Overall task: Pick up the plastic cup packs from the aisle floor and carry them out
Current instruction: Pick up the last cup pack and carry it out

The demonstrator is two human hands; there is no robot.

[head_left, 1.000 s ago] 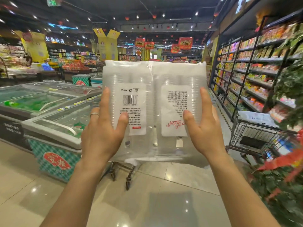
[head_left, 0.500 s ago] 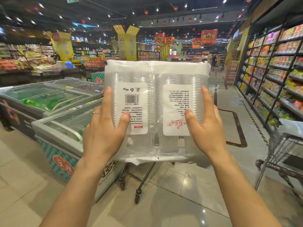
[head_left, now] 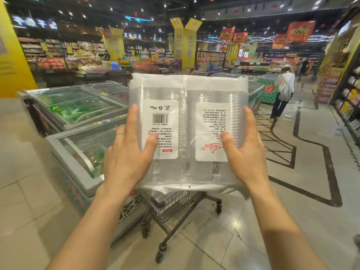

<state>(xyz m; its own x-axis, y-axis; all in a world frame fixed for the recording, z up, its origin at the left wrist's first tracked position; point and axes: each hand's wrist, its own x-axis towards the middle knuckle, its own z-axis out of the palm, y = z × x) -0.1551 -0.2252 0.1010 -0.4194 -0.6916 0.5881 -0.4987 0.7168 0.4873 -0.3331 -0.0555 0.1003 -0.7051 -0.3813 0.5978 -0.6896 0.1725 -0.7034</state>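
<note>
We count two packs (head_left: 161, 92) side by side, each with one white label (head_left: 159, 131), so two labels, and a single barcode (head_left: 160, 118) on the left one. Two grips are on them, the left grip (head_left: 126, 158) and the right grip (head_left: 247, 158), with one ring (head_left: 120, 134) on the left. There is one cart (head_left: 171, 205), at least three freezers (head_left: 78, 106), three yellow pillars (head_left: 185, 41), at least four red banners (head_left: 301, 31) and one person (head_left: 283, 92).

Bright ceiling spotlights glare off glossy floor; wide-angle edges bend, slightly blurred.
</note>
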